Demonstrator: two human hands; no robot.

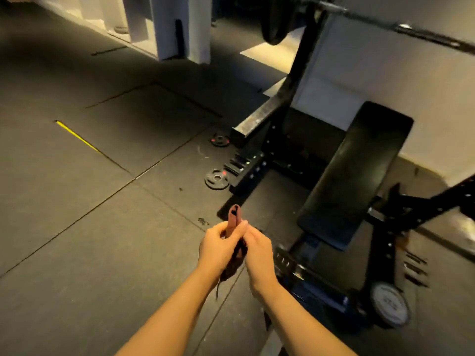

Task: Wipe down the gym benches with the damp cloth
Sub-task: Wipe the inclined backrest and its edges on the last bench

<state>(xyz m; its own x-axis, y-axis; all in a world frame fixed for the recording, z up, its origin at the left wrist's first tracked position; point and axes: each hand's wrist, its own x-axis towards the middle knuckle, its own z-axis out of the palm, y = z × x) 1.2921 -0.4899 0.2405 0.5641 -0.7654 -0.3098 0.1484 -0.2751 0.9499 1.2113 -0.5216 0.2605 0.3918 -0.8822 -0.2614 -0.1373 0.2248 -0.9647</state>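
Reddish cloth (233,219) gripped by both hands beside bench (356,176).

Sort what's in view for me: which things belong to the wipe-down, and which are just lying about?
For the job:
cloth, held by left hand and right hand
bench

Lying about:
two small plates on the floor
barbell on the rack
white plate

You look into a dim room under warm yellowish light. The black bench pad (354,176) carries a faint sheen along its length, and deep shadow lies beneath it. Beyond the bench pad the pale wall (385,80) is brightest. Everything is soft; straight lines bow near the edges.
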